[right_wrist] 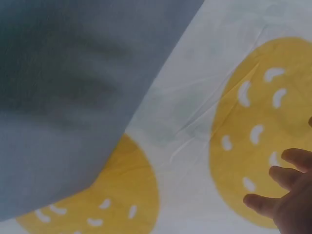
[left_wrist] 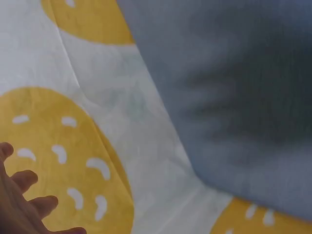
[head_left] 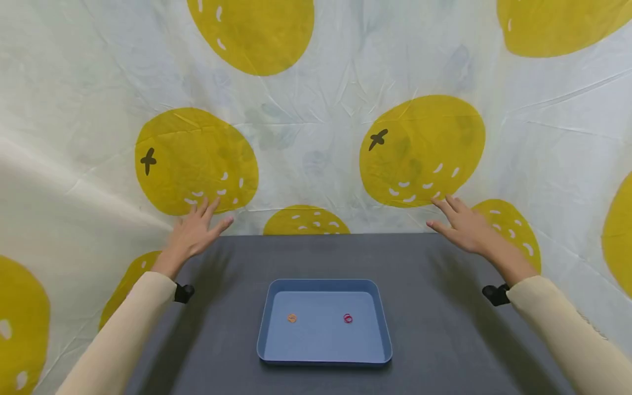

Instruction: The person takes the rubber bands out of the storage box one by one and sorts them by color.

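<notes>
My left hand [head_left: 191, 233] hovers over the table's far left corner, its fingers spread and holding nothing. The right hand [head_left: 466, 226] is raised likewise over the far right corner, thumb apart from the fingers, also holding nothing. Between and nearer than both hands, a shallow blue tray [head_left: 325, 354] stands on the table. Inside it on the left lies a small round tan piece [head_left: 292, 318]; its kind is too small to tell. To its right lies a small red looped band [head_left: 348, 318]. Each wrist view catches only fingers of its own hand, with no tray in sight.
The dark grey table [head_left: 316, 258] ends at a far edge against a hanging white cloth [head_left: 306, 153] printed with yellow fruit. Black wrist straps with cameras [head_left: 184, 293] sit at both sleeve cuffs. Arm shadows fall on the table either side of the tray.
</notes>
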`<state>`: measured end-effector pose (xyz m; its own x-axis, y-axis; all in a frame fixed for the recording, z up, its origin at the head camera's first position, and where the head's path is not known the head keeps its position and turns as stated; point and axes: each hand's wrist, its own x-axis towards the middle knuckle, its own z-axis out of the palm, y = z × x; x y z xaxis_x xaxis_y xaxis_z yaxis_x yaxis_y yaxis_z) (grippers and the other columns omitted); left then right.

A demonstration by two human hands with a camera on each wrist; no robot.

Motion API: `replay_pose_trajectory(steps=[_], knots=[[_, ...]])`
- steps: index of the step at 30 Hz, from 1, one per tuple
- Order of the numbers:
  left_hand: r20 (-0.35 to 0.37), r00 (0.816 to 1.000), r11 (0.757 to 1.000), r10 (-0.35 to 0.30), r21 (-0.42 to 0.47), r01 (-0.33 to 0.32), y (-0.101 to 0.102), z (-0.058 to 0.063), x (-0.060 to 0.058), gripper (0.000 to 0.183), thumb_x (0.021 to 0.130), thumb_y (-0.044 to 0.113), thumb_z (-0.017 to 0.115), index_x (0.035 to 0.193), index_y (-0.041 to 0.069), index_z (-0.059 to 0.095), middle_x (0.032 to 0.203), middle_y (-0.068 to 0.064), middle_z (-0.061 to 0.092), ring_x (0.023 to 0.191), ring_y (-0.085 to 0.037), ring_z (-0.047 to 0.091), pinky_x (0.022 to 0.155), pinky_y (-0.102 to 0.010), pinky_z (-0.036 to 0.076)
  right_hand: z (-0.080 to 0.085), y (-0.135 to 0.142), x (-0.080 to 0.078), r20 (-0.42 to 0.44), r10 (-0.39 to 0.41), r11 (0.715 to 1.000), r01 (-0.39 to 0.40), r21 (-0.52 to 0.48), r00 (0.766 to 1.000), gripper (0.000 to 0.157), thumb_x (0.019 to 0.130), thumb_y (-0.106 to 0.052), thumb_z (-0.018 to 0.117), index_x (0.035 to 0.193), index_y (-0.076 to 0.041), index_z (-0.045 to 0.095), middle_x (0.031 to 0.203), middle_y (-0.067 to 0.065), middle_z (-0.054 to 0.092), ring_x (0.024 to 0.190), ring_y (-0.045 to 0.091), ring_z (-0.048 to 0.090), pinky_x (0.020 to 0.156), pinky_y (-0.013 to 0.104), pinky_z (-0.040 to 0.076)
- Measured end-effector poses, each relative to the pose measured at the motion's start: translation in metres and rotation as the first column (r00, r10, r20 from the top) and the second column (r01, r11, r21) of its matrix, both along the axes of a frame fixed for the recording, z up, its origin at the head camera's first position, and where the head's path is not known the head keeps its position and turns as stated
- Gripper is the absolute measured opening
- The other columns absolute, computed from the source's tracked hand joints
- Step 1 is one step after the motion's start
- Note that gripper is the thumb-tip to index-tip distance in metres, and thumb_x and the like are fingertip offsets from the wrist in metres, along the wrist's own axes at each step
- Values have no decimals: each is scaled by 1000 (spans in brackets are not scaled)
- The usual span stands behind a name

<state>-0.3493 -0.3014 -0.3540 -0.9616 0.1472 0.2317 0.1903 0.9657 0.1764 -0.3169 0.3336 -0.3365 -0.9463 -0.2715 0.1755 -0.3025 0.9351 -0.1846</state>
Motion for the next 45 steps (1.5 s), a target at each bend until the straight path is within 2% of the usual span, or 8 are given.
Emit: replay_pose_trajectory(steps=[5,11,19,26,31,35,39,45], knots=[[-35,998,994,-53,90,56,13,-27,14,81,94,69,33,156,26,7,162,-13,8,144,-45,18,105,-75,16,-3,-15,11,-12,73,997,-74,-27,997,74,97,-51,48,155,-15,20,157,28,14,140,52,19,104,73,22],[-23,996,976,-85,197,88,30,-57,30,73,95,66,36,155,36,7,163,-9,9,145,-42,19,103,-72,23,-15,-26,25,36,107,989,-102,-105,994,72,98,-48,50,156,-20,18,159,25,12,141,51,19,103,73,24],[29,992,944,-126,309,111,54,-80,46,67,96,64,35,153,40,10,162,-2,11,145,-38,23,101,-75,23,-37,-43,37,60,154,976,-142,-163,986,70,97,-48,52,154,-20,23,159,22,14,141,49,21,104,72,24],[74,972,822,-223,550,147,75,-97,51,58,99,55,39,151,31,30,155,-4,35,142,-31,34,111,-59,29,-48,-68,43,27,208,959,-198,-202,978,69,95,-50,54,152,-19,31,156,17,27,140,43,30,106,67,30],[136,947,700,-291,705,114,84,-108,48,49,101,51,38,146,29,41,147,-9,46,132,-33,47,98,-51,48,-52,-85,46,12,251,942,-241,-233,968,67,94,-52,54,149,-17,37,150,12,39,134,34,43,105,60,38],[179,928,644,-326,761,79,90,-115,47,50,101,50,41,144,26,44,143,-14,50,126,-35,51,87,-42,56,-54,-100,46,8,277,928,-266,-259,961,66,94,-51,55,147,-16,39,146,8,44,126,30,52,98,56,45],[219,916,655,-335,753,59,95,-120,48,52,101,49,41,146,24,44,142,-10,52,121,-32,56,83,-37,57,-54,-115,45,26,311,909,-289,-300,950,65,94,-51,55,147,-16,39,147,7,43,124,29,53,94,55,49],[247,900,745,-358,657,116,100,-124,49,47,101,44,44,145,26,45,136,-2,58,98,-22,64,69,-28,55,-52,-132,45,52,352,885,-315,-344,934,63,93,-52,55,146,-21,40,148,4,42,125,26,53,95,51,49]])
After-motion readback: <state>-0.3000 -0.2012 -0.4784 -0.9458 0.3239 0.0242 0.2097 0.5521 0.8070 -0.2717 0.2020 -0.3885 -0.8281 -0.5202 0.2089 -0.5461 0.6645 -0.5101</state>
